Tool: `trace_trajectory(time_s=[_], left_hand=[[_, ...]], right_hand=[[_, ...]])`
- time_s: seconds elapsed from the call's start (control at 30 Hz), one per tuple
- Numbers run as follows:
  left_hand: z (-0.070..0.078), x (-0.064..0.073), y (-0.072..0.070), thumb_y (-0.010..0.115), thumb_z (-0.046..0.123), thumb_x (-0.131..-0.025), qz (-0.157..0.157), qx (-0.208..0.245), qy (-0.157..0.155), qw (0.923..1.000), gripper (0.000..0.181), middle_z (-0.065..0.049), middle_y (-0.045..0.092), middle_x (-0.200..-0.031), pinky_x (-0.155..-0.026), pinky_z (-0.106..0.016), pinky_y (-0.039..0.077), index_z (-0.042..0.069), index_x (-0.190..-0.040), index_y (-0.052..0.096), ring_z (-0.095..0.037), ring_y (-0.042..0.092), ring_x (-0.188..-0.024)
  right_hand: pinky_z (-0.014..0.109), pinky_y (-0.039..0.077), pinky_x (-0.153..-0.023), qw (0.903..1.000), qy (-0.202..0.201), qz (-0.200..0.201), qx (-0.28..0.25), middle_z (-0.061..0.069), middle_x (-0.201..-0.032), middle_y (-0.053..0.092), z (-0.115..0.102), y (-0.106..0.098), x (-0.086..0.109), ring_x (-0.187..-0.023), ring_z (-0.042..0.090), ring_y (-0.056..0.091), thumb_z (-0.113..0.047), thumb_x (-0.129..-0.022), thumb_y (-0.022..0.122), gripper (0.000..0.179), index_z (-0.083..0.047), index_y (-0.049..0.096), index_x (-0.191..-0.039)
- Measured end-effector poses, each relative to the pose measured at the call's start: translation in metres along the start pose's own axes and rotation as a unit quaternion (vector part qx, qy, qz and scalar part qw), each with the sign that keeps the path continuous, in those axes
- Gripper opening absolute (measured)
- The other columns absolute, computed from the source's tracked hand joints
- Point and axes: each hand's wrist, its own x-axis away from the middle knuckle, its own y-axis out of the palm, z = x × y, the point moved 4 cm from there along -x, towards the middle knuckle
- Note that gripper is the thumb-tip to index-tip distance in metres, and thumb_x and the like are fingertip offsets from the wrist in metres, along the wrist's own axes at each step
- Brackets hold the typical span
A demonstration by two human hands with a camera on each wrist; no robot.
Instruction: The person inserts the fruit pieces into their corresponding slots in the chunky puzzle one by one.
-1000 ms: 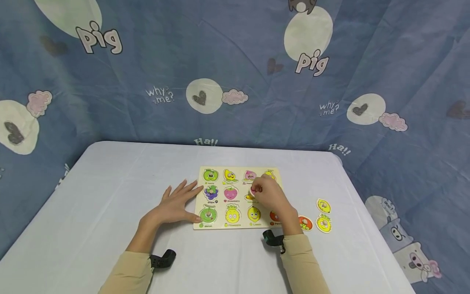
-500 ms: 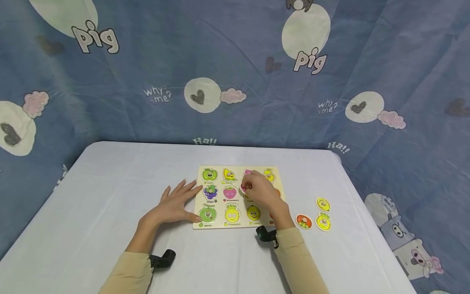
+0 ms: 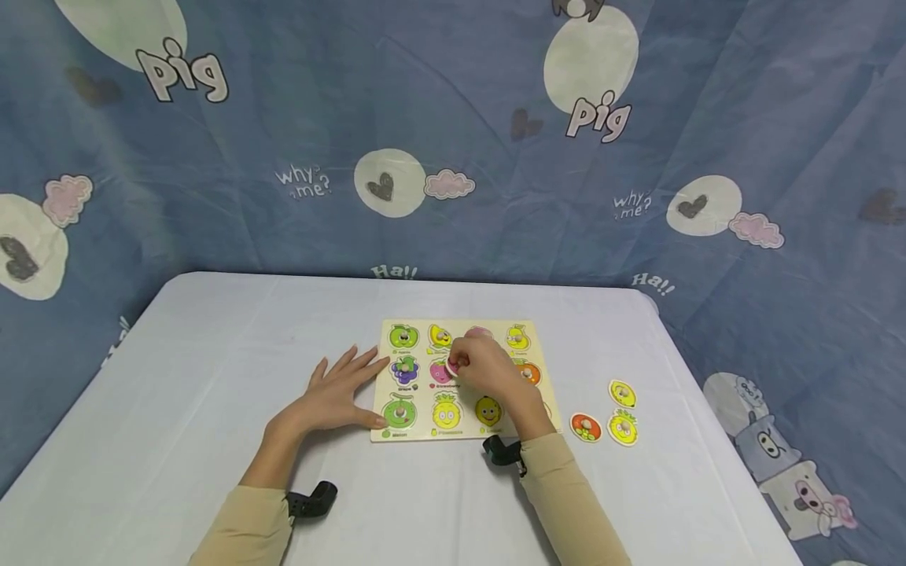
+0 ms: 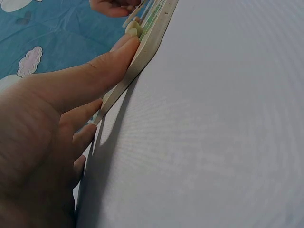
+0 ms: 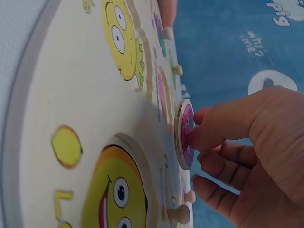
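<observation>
A wooden fruit puzzle board [image 3: 467, 428] lies flat on the white table. My left hand [image 3: 333, 401] has its fingers spread, with thumb and fingertips touching the board's left edge; in the left wrist view the thumb lies beside a wooden knob [image 4: 133, 28]. Thumb and fingers of my right hand [image 3: 488, 365] pinch a pink puzzle piece [image 5: 187, 135], tilted above the board. In the head view it is just right of the printed strawberry [image 3: 439, 372]. The pinched part of the piece is hidden by the fingers.
Right of the board lie three loose pieces: a lemon [image 3: 623, 394], a pineapple [image 3: 624, 428] and a red round piece [image 3: 586, 427]. Knobbed apple [image 3: 404, 336], grape [image 3: 405, 369] and melon [image 3: 399, 411] pieces sit in the board. A blue printed cloth [image 3: 283, 228] hangs behind.
My right hand has moved left across the board with the pink piece, from the middle row's right side to beside the strawberry. The left hand has stayed at the board's edge.
</observation>
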Motion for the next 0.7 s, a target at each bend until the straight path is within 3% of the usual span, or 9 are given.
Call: trace_trajectory(time_s=[0.23,0.7], left_hand=[[-0.004,-0.001,0.001,0.08,0.066,-0.063,-0.006,-0.003,-0.002,1.0,0.11,-0.008,0.024,-0.166,-0.117,-0.073,-0.003,0.024,-0.155,0.036,-0.041,0.008,-0.155],[-0.003,-0.001,0.0,0.08,0.066,-0.064,-0.006,-0.006,0.003,1.0,0.11,-0.009,0.025,-0.166,-0.117,-0.073,-0.002,0.024,-0.155,0.036,-0.042,0.009,-0.155]], right_hand=[[0.023,0.039,-0.063,0.9997,-0.023,-0.004,0.007,-0.003,-0.08,0.053,-0.006,0.006,-0.003,-0.075,0.013,0.047,0.002,-0.081,0.062,0.021,-0.017,0.07,-0.087],[0.025,0.042,-0.067,0.9996,-0.026,-0.012,-0.003,-0.001,-0.089,0.057,-0.013,0.017,-0.005,-0.079,0.014,0.05,0.0,-0.085,0.061,0.021,-0.017,0.07,-0.092]])
